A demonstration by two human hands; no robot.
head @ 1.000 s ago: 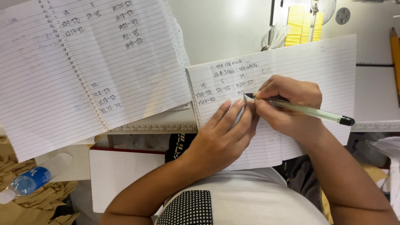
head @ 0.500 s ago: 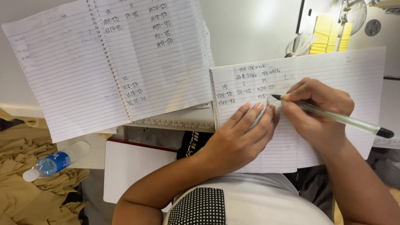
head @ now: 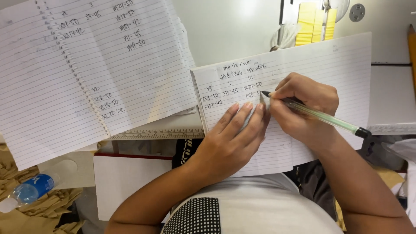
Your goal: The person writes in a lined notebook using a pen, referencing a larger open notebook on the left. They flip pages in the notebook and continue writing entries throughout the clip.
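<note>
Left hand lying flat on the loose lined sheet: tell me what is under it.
The left hand covers the white lined sheet; handwritten rows run toward its fingertips. Anything written beneath the palm is hidden.

The spiral notebook (head: 86,73) lies left of the lined sheet (head: 320,69), overlapping a ruler (head: 160,132). A water bottle (head: 28,193) lies lower left.

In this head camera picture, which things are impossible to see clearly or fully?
- Lined sheet: the lines under the left hand and right hand are hidden.
- Pen: its middle is covered by the right hand's fingers.
- Spiral notebook: cut off by the top and left edges.
- Water bottle: blurred, at the left edge.
</note>
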